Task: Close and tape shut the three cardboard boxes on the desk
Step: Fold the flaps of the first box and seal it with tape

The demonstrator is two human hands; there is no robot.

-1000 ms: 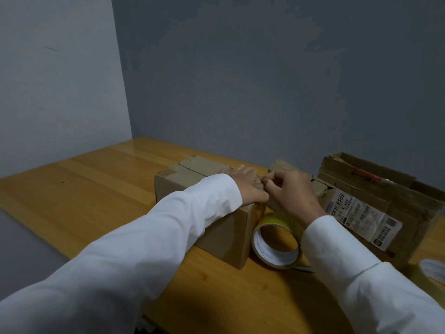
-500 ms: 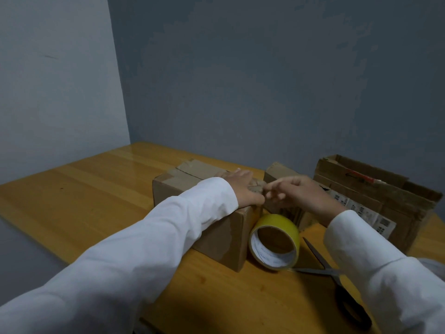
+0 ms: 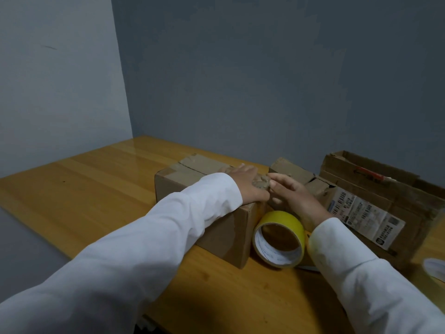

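Nearest, just below the right wrist, a yellow roll of adhesive tape (image 3: 279, 239) stands on its edge on the wooden surface (image 3: 96, 189), touching the near corner of the closed brown cardboard box (image 3: 204, 220). Standing like that it could roll off toward the near edge if a sleeve nudges it.

Above it, the left hand (image 3: 248, 186) lies flat on the right end of that box's top, fingers fairly straight, pressing down. The right hand (image 3: 291, 194) meets it at the box's upper right edge, fingers extended and loosely curved, their tips at what looks like a crumpled piece of tape (image 3: 261, 183). It does not appear to clasp anything, though a light pinch cannot be ruled out. If that piece is bunched, it may stick to itself or bond in wrinkles, leaving the seam poorly held; pressing hard on the box's end could also slide the box.

Behind the right hand sits a smaller brown cardboard box (image 3: 293, 169) with its flaps roughly down, and farther right a larger open cardboard box with a white shipping label (image 3: 368, 213), its flaps raised.

Hidden: the tape's run along the seam under the left hand, the fingertip contact, and an object at the right frame edge, cut off.
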